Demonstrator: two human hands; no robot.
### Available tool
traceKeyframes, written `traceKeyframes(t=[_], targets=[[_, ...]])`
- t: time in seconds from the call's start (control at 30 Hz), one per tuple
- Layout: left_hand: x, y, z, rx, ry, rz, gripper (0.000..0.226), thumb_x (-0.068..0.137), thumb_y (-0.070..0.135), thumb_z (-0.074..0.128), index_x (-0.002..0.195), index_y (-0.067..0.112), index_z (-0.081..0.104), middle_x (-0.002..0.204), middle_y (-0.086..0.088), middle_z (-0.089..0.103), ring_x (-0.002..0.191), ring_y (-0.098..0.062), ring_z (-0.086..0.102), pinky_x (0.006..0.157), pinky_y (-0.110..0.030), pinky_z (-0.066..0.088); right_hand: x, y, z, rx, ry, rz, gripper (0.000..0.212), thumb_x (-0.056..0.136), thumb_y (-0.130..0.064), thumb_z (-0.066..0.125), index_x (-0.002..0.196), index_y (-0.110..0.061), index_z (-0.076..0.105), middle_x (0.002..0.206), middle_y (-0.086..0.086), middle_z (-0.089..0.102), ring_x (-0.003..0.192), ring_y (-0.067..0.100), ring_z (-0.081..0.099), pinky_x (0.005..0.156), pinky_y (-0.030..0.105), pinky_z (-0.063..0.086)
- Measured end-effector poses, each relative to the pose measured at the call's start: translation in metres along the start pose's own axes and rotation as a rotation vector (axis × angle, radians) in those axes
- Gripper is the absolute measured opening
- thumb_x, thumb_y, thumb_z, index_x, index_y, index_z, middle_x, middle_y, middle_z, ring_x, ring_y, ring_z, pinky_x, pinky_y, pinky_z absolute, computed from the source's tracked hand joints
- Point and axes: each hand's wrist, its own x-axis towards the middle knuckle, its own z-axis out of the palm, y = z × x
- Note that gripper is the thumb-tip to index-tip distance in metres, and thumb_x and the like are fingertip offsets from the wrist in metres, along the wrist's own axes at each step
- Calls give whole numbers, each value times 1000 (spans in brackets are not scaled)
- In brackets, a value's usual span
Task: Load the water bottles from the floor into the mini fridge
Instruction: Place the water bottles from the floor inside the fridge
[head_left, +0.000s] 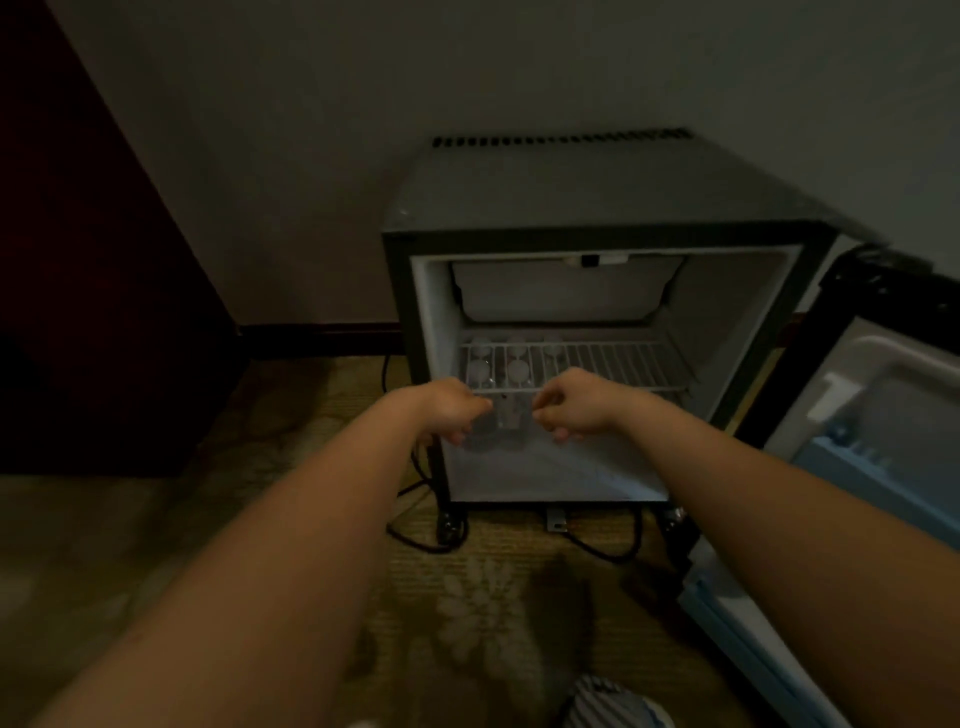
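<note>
1. The left hand (452, 410) is reaching into the mini fridge (597, 208), its fingers (475, 405) curling against a water bottle (511, 423); I cannot tell whether they are gripping it.
2. That water bottle is standing front-left under the wire shelf (613, 358), with 5 caps (518, 370) showing behind it.
3. The right hand (579, 405) is curling likewise, and its hold is just as unclear.
4. The door (883, 415) is hanging open.

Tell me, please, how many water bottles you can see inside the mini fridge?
5 water bottles, counted by caps below the wire shelf, on the left side: three in the back row, two in front. Others may be hidden.
</note>
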Motion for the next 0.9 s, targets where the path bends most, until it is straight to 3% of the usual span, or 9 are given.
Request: traceKeyframes(t=[0.2,0.3,0.4,0.6,0.73,0.9], targets=[[-71,-42,-59,118,30,32,42,95,38,45,129,14,49,113,-1,58,102,-17,59,90,-37,48,-40,-83,-14,-212,-68,-164,31,93,-18,55,121,-5,59,113,18,65,84,21,61,83,37,53],[-98,-73,-75,147,91,31,41,93,37,51,124,11,54,115,-5,60,105,-20,61,97,-41,49,-48,-117,7,-272,-123,-203,29,92,-18,57,118,-6,60,109,16,66,77,18,62,77,33,53],[-116,-111,-79,181,109,-8,41,92,35,52,126,11,54,119,-6,59,107,-21,61,98,-40,48,-47,-141,45,-332,-135,-260,26,90,-22,59,114,-11,62,112,10,66,89,20,65,79,31,53],[-122,-193,-53,124,118,-86,44,89,35,57,128,14,54,130,-6,54,118,-22,53,98,-34,43,-34,-164,131,-384,-124,-328,31,89,-21,61,119,-14,60,119,6,60,106,21,58,88,31,48],[-104,-247,-18,47,48,-149,57,88,33,59,138,10,42,139,-10,47,125,-25,48,100,-32,41,-13,-164,187,-496,-169,-361,39,89,-20,60,127,-14,53,125,9,56,113,24,54,88,31,45],[-78,-291,26,-86,-11,-207,71,84,32,63,145,16,29,148,-11,37,133,-27,40,109,-41,37,15,-150,236,-546,-254,-342,40,89,-26,60,126,-11,54,121,12,59,109,27,57,82,33,46]])
